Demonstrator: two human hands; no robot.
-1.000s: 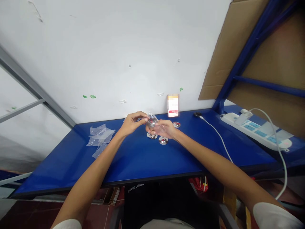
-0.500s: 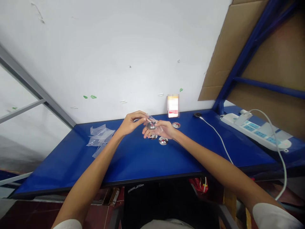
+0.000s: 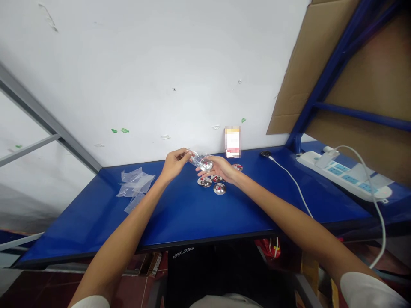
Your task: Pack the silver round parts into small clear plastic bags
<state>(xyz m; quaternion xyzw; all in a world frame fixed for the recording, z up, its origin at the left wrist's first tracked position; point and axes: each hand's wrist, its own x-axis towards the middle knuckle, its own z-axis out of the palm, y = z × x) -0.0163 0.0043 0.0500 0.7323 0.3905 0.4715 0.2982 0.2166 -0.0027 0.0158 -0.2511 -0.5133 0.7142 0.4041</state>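
Observation:
My left hand (image 3: 176, 161) pinches the end of a clear plastic bag (image 3: 195, 159) over the back of the blue table. On the fingers of my right hand (image 3: 221, 167) rests a shiny round metal disc (image 3: 206, 165) with a raised centre, the thumb on its upper side. Bag and disc touch; whether the disc is fully out of the plastic I cannot tell. Under the right hand lie several similar discs with red centres, among them a front disc (image 3: 220, 188) and a left one (image 3: 203, 181). Another disc (image 3: 237, 167) lies right of the hand, near the wall.
Flattened clear bags (image 3: 135, 184) lie on the left of the blue table (image 3: 180, 218). A phone-like upright card (image 3: 233, 142) leans on the wall. On the right are a white power strip (image 3: 343, 175), a white cable (image 3: 293, 182) and a small black round object (image 3: 265, 154).
The disc between my hands has shifted and now shows its shiny face on the right fingers. The bag is stretched out to the left, and more discs on the table are visible.

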